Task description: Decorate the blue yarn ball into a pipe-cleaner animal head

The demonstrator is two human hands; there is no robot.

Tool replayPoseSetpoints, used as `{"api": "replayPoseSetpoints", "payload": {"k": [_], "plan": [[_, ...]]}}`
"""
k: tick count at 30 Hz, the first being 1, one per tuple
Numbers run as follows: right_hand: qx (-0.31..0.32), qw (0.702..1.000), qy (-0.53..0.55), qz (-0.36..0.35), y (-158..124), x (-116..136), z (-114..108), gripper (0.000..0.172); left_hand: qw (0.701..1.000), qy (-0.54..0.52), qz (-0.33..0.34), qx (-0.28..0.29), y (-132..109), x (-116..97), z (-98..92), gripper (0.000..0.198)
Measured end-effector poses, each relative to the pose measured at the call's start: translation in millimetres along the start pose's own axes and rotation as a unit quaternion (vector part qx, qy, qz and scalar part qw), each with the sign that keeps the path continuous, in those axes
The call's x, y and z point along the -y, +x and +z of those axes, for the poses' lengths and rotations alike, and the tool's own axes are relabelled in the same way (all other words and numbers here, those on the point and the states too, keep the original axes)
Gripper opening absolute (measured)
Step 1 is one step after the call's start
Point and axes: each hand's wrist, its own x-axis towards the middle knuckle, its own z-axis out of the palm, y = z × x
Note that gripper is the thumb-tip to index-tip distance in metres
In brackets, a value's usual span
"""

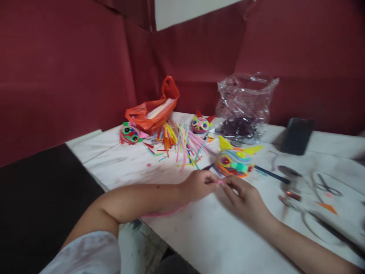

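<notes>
Over the white table, my left hand and my right hand meet fingertip to fingertip. Both pinch a small pink piece, blurred and mostly covered by the fingers. A pink strip shows beneath my left forearm. Just beyond my hands sits a colourful striped cat-like face with yellow ears. Further back lie bundles of pink strips and yellow-orange strips.
Two smaller decorated faces stand near a red bag. A clear plastic bag and a dark phone-like slab are at the back. On the right are scissors, an orange scrap and cords.
</notes>
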Motion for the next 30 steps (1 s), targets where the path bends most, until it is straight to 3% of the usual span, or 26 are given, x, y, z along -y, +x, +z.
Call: {"api": "replayPoseSetpoints", "payload": {"k": [3, 9, 13, 16, 18, 21, 25, 30], "plan": [[0.035, 0.999, -0.005, -0.001, 3, 2, -1, 0.019, 0.997, 0.053, -0.006, 0.047, 6, 2, -8.2, 0.015], [0.103, 0.987, -0.084, -0.090, 7, 0, -9, 0.016, 0.972, 0.198, 0.099, 0.076, 8, 2, -12.8, 0.014], [0.148, 0.978, -0.085, -0.117, 7, 0, -12, 0.020, 0.963, 0.214, 0.143, 0.081, 6, 1, -9.5, 0.014], [0.124, 0.992, 0.033, -0.015, 10, -4, -9, 0.019, 0.986, 0.141, 0.065, 0.052, 7, -3, -10.6, 0.012], [0.111, 0.981, 0.138, 0.075, 12, -6, -6, 0.019, 0.997, 0.067, 0.003, 0.031, 7, -7, -11.6, 0.016], [0.091, 0.958, 0.226, 0.151, 12, -5, -2, 0.032, 1.000, 0.011, -0.017, 0.007, 6, -11, -9.7, 0.018], [0.043, 0.974, 0.174, 0.142, 8, 0, -1, 0.033, 1.000, 0.022, -0.013, 0.014, 5, -6, -4.0, 0.014], [0.065, 0.993, 0.062, 0.082, 6, -1, -2, 0.022, 0.992, -0.018, -0.064, 0.104, 10, 0, -9.2, 0.018]]}}
